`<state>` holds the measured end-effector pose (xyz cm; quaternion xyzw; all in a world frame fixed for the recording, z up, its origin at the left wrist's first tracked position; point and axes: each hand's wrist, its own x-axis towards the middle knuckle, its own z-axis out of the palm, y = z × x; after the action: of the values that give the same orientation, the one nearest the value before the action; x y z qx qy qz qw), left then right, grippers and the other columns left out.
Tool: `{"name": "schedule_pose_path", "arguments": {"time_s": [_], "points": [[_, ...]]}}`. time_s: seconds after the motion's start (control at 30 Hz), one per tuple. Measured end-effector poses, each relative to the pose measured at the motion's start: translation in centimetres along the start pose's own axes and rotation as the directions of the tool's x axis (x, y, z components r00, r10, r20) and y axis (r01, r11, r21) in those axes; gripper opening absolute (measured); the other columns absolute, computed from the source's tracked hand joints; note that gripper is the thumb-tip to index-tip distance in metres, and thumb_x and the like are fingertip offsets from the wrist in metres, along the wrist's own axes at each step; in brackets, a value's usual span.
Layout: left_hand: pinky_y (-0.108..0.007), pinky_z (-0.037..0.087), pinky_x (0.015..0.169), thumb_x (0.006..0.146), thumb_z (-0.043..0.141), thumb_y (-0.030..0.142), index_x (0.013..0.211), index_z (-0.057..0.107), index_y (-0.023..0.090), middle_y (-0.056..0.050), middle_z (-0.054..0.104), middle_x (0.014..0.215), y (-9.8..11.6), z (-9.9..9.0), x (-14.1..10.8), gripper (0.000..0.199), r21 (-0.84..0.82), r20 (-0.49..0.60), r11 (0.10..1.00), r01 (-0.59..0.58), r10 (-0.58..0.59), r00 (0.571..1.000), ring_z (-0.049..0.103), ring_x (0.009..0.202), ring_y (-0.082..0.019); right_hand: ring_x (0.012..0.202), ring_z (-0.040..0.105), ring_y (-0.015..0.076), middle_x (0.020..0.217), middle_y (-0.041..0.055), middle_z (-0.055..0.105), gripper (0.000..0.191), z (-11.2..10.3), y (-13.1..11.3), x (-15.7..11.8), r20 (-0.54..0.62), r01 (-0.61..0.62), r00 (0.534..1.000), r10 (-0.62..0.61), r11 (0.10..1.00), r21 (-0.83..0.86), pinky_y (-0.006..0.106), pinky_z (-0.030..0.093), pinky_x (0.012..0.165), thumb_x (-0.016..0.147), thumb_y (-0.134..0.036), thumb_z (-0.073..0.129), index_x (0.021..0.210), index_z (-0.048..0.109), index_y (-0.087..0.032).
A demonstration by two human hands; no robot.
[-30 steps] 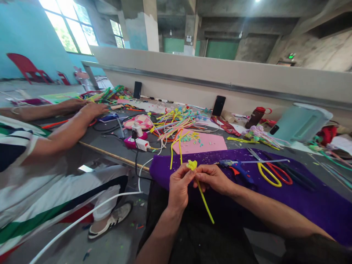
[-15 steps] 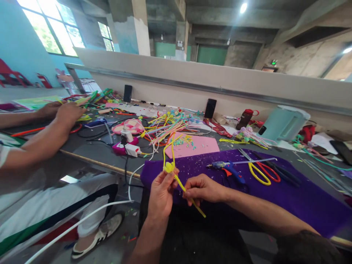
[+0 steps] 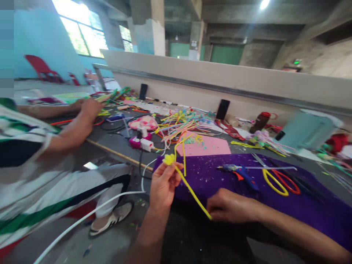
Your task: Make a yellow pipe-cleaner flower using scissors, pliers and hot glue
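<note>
My left hand (image 3: 165,183) pinches a small yellow looped shape (image 3: 168,159) between thumb and fingers. From it a long yellow strip (image 3: 194,193) runs down to the right, and a bent yellow strand rises above my fingers and hangs down again. My right hand (image 3: 227,206) is closed at the lower end of the long strip, its fingertips against it. Under and beyond my hands lies a purple cloth (image 3: 200,172). On the cloth rest a blue glue gun (image 3: 240,176) and scissors (image 3: 275,181) with yellow and red handles.
A pink sheet (image 3: 217,147) with small bits lies behind the cloth, beside a pile of coloured strips (image 3: 187,123). A power strip (image 3: 140,142) with cables is at the left. Another person's arm (image 3: 77,128) reaches over the table. A teal container (image 3: 309,128) stands at the right.
My right hand has slid down and right to the strip's end, which now runs straight. The yellow loops above my left fingers look more spread. The view has turned left.
</note>
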<state>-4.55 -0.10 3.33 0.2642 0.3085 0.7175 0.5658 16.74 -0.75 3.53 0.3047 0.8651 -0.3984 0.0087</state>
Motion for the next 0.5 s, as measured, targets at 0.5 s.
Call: {"name": "schedule_pose_path", "arguments": {"time_s": [0.5], "points": [[-0.016, 0.036, 0.038, 0.067, 0.069, 0.024, 0.072, 0.061, 0.014, -0.003, 0.067, 0.062, -0.9, 0.9, -1.3, 0.014, 0.372, 0.139, 0.923, -0.103, 0.054, 0.989, 0.048, 0.038, -0.004, 0.064, 0.059, 0.0113, 0.073, 0.001, 0.067, 0.015, -1.6, -0.5, -2.1, -0.155, 0.006, 0.987, -0.047, 0.967, -0.255, 0.019, 0.039, 0.058, 0.082, -0.026, 0.052, 0.085, 0.065, -0.019]]}}
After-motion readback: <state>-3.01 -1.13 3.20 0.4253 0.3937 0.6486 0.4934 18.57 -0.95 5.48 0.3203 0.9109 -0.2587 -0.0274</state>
